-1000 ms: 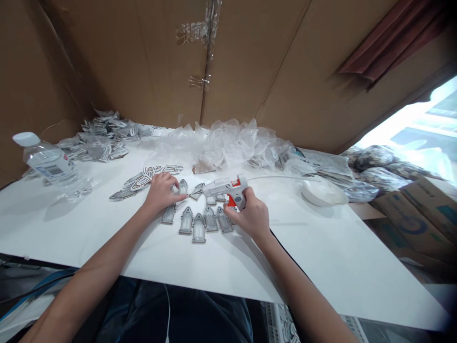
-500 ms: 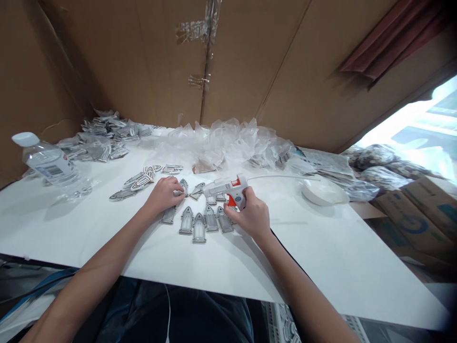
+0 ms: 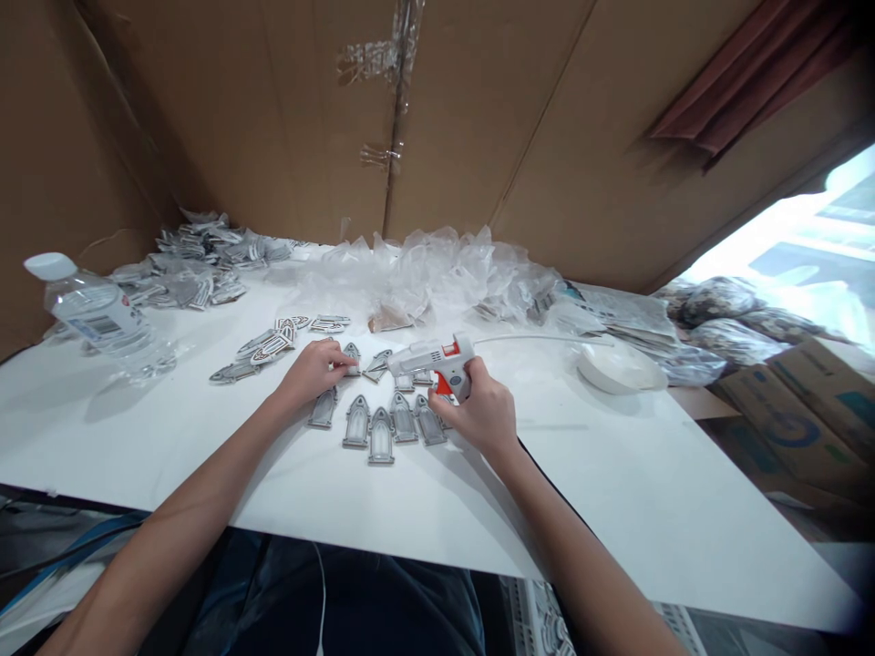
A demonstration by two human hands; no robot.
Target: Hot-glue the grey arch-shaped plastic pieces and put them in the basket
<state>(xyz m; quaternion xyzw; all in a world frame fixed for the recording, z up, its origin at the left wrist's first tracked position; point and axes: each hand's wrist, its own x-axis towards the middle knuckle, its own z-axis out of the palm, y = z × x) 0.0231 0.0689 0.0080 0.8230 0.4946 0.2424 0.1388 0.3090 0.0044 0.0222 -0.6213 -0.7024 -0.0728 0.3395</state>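
Observation:
My right hand is wrapped round a white hot glue gun with a red trigger, its nozzle pointing left over the table. A glue stick juts from the gun's back. My left hand has its fingertips pinched at the lower edge of a small grey arch-shaped piece. More arch-shaped pieces lie below the gun, one of them nearest to me. Another piece lies under my left wrist, partly covered. Just left of the nozzle rests a tilted piece.
Loose pieces lie left of my left hand. Behind are a heap of bagged pieces and crumpled clear bags. A water bottle stands left; a white dish and cardboard boxes are right.
My left fingers have shifted slightly and now reach onto the lower part of the arch-shaped piece. The right hand and glue gun have stayed in place.

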